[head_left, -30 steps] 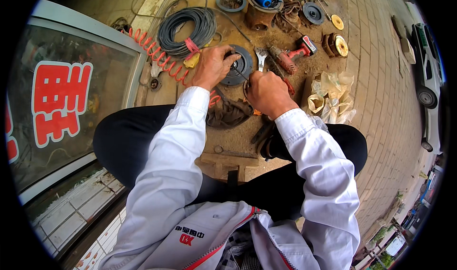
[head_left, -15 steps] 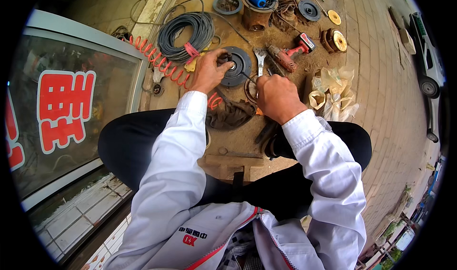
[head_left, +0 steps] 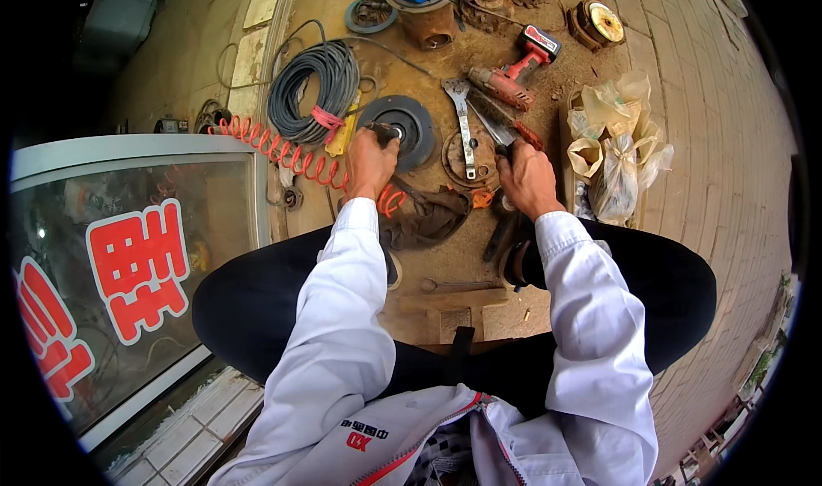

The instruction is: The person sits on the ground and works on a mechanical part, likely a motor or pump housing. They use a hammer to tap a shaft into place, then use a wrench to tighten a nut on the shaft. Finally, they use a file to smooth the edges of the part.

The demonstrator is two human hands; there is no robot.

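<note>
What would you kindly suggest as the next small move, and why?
Perhaps bring the right hand over to steady the dark round flange: the left hand seems to hold a small dark part at its centre, while the right is off by the red-handled tool; its grip is unclear.

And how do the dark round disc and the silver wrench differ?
The disc is broad and round, while the wrench is long and narrow. The disc is dark grey; the wrench is shiny silver. The left hand hides part of the disc, but no hand covers the wrench. They lie side by side.
</note>
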